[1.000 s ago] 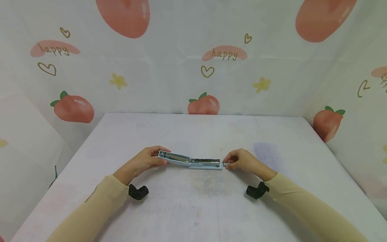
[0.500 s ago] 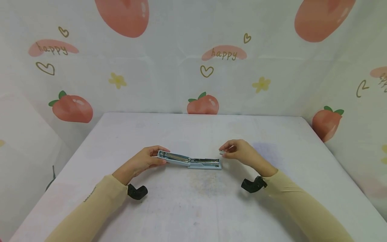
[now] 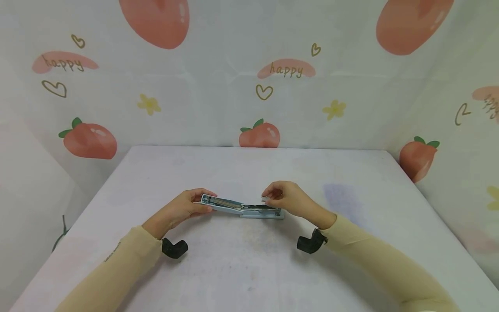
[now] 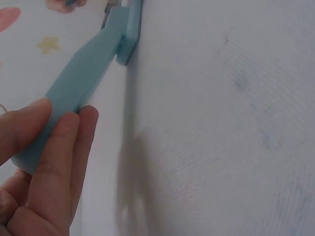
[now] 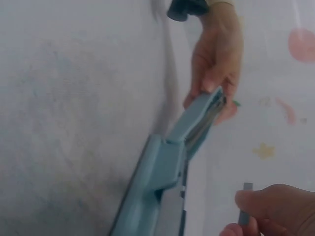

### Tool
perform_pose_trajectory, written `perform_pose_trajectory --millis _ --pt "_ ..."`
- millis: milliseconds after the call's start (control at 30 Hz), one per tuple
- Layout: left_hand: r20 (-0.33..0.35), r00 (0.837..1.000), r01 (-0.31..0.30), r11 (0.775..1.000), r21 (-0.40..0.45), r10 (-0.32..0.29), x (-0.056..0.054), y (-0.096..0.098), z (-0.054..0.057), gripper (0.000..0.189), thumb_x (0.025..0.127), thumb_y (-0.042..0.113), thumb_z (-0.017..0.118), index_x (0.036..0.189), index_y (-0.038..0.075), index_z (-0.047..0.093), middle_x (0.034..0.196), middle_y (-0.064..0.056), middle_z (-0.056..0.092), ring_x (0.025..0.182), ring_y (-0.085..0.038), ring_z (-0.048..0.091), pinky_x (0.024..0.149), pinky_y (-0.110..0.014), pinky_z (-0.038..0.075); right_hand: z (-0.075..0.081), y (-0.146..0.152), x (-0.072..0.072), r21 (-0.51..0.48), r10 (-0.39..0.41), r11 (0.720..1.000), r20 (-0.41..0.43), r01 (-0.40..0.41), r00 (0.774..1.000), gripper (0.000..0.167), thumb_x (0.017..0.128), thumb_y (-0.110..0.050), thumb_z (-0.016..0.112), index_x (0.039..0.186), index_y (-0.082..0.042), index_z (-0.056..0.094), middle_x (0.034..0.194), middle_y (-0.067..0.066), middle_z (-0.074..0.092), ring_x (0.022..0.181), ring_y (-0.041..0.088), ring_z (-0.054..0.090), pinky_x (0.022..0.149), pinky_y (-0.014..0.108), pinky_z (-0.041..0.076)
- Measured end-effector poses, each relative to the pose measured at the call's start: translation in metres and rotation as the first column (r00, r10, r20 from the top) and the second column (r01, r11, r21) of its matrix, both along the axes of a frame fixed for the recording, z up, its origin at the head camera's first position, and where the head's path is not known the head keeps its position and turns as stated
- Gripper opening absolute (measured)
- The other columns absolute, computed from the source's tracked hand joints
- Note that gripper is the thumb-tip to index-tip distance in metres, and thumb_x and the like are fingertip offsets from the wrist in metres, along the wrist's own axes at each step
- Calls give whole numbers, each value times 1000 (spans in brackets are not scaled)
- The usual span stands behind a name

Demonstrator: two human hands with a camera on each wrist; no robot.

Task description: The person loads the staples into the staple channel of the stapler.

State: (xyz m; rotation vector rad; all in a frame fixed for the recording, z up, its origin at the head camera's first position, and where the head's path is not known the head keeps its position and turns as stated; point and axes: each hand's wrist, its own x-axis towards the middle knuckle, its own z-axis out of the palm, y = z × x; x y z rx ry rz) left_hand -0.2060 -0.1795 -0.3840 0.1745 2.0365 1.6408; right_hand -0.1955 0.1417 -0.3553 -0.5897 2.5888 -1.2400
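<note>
A light blue stapler point(image 3: 261, 215) lies folded wide apart, its base on the table and its top arm slanting up to the left. The thumb and fingers of my left hand point(image 3: 180, 211) grip the end of that top arm, also seen in the left wrist view, where fingers point(image 4: 54, 167) wrap the blue arm point(image 4: 78, 73). My right hand point(image 3: 291, 200) pinches a short grey strip of staples point(image 5: 244, 218) between thumb and fingers. It holds the strip just above the metal channel of the base, whose right part it overlaps in the head view.
The white-covered table point(image 3: 249, 264) spreads around the stapler, with faint stains and a bluish patch point(image 3: 343, 199) at the right. A peach-patterned cloth point(image 3: 218, 86) hangs behind. Black wrist mounts point(image 3: 310, 242) jut from both sleeves over the table.
My right hand has lifted the strip of staples from beside the stapler's right end and carried it left over the base. My left hand keeps its grip on the top arm.
</note>
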Motion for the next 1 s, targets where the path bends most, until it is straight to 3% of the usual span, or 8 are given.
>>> perform_pose_trajectory --millis 267,500,1000 --pt "-3 1000 4 1000 -3 -4 1 0 2 51 88 4 69 134 -3 49 117 -12 60 95 -13 62 84 -25 55 -12 -14 -4 -22 30 999 -59 -31 998 11 87 -5 70 98 -5 69 95 5 67 84 13 60 76 25 52" --pt "-6 1000 1 1000 -17 -1 2 1 3 50 88 4 69 134 -3 50 117 -12 60 95 -14 62 84 -25 55 -21 -22 -5 18 66 998 -92 -64 994 12 85 -5 72 97 -6 69 94 3 66 83 12 60 74 23 52" --pt "-5 1000 -2 1000 -11 2 1 0 1 49 88 5 69 133 -2 51 117 -12 60 95 -14 61 84 -24 55 -27 -27 -8 72 69 995 -89 -63 994 12 85 -6 72 97 -7 69 89 1 64 80 10 57 71 21 50"
